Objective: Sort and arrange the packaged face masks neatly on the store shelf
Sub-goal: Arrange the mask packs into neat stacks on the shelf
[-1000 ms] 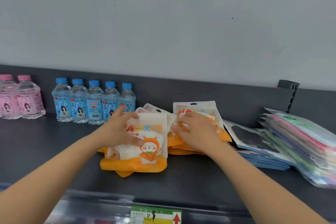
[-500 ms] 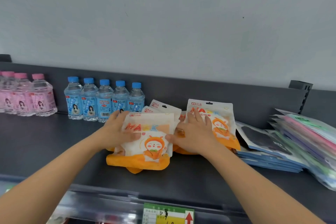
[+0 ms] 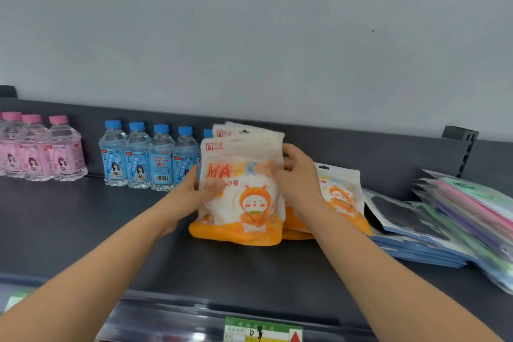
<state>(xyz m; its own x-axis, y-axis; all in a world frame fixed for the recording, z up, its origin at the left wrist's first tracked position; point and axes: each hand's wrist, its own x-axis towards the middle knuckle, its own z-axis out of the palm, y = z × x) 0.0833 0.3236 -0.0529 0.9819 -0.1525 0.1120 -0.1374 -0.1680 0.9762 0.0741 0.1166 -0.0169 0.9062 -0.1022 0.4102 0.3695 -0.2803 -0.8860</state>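
Left hand [image 3: 191, 191] and right hand [image 3: 298, 178] each grip an edge of a bundle of orange-and-white mask packs [image 3: 244, 175], stood nearly upright on the dark shelf [image 3: 83, 216]. At its 3 o'clock lies another orange pack [image 3: 342, 189], then black-mask packs [image 3: 402, 214]. At 9 o'clock stand blue-capped water bottles [image 3: 138, 158].

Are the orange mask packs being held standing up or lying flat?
Upright: the orange mask packs stand on their bottom edge, gripped between left hand and right hand.

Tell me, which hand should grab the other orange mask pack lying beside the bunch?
Probably the right. The right hand grips the held bundle directly beside the loose orange pack; the left hand grips its far edge, by the blue-capped bottles.
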